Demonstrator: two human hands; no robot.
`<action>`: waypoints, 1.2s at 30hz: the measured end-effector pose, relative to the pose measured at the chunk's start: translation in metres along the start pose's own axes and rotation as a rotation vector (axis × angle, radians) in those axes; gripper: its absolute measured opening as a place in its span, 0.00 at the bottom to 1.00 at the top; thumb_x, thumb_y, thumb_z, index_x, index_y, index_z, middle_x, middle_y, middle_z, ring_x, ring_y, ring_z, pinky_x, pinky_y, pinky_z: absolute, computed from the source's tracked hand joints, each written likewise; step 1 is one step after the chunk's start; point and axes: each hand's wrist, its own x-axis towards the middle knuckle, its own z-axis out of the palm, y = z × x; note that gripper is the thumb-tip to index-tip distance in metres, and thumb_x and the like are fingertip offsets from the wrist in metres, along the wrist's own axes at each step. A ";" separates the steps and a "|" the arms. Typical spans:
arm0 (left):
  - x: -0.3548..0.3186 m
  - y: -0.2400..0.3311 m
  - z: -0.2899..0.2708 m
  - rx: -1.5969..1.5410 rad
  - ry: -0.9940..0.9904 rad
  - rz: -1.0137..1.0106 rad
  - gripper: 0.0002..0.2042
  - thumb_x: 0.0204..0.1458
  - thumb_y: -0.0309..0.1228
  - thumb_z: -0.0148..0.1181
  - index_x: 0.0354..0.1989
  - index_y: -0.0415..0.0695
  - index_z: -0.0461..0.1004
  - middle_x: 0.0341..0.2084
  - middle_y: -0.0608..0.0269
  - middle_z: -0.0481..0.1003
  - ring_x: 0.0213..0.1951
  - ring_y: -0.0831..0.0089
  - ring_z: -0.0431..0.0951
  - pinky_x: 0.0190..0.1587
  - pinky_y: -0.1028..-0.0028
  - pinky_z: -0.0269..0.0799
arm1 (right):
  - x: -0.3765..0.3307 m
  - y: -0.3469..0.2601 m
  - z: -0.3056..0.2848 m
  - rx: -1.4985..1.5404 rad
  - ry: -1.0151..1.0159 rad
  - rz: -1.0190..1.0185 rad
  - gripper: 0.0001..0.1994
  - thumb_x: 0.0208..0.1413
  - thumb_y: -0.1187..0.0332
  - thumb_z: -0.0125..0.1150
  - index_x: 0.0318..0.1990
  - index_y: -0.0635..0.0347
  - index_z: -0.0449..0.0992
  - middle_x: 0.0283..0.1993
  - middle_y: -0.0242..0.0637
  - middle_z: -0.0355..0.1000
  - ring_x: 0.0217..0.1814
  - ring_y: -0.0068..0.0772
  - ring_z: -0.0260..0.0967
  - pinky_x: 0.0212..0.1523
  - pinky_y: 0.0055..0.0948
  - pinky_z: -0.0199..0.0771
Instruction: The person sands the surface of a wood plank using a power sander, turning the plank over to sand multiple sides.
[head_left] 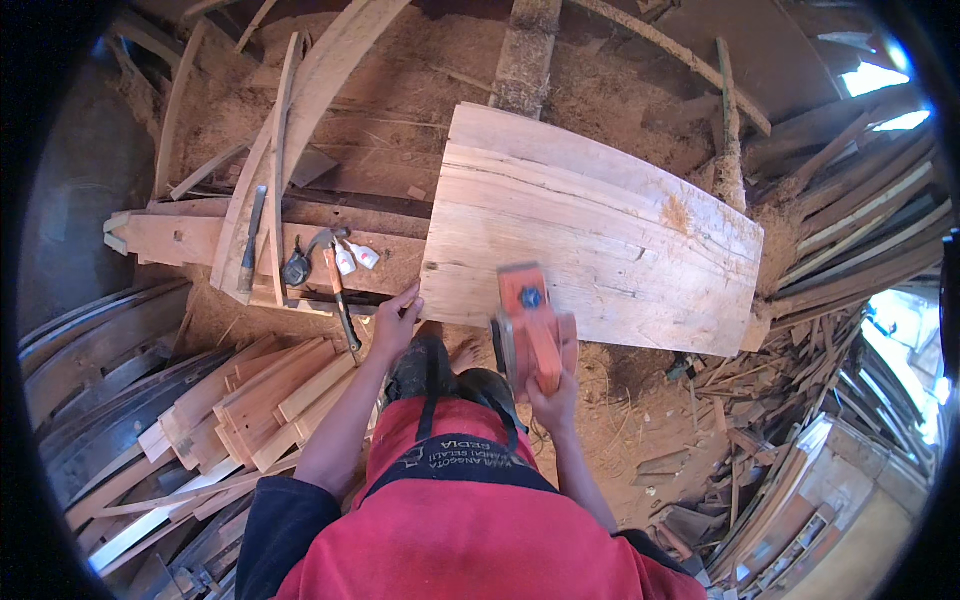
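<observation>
The left hand (396,320) touches a broad, pale wooden panel (590,225) (whether its fingers grip, I cannot tell); the right hand (556,398) clamps fingers on an orange power planer (535,330).

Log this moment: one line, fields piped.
Left hand: at near-left corner of wooden panel | Right hand: gripping orange power tool over panel's near edge | Left of panel: hammer, white bottles
</observation>
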 end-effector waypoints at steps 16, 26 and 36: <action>-0.004 -0.009 0.006 0.010 0.056 0.145 0.19 0.63 0.24 0.53 0.63 0.36 0.70 0.53 0.48 0.79 0.52 0.72 0.77 0.57 0.73 0.71 | 0.312 -0.120 0.059 -0.043 0.388 -0.441 0.18 0.46 0.64 0.66 0.43 0.66 0.80 0.39 0.55 0.79 0.43 0.54 0.79 0.43 0.43 0.78; -0.005 -0.018 -0.008 -0.334 0.036 -0.134 0.18 0.67 0.33 0.55 0.63 0.41 0.72 0.45 0.67 0.79 0.41 0.78 0.78 0.43 0.73 0.78 | 0.184 -0.081 0.083 0.084 0.153 -0.212 0.18 0.47 0.66 0.67 0.43 0.69 0.78 0.32 0.56 0.79 0.36 0.56 0.80 0.38 0.46 0.78; -0.012 -0.022 -0.011 -0.186 0.009 -0.101 0.17 0.64 0.34 0.60 0.58 0.41 0.77 0.46 0.63 0.81 0.46 0.77 0.79 0.46 0.73 0.76 | -0.032 -0.041 0.078 0.058 0.080 0.093 0.11 0.49 0.71 0.64 0.39 0.67 0.76 0.29 0.44 0.76 0.32 0.35 0.76 0.36 0.35 0.75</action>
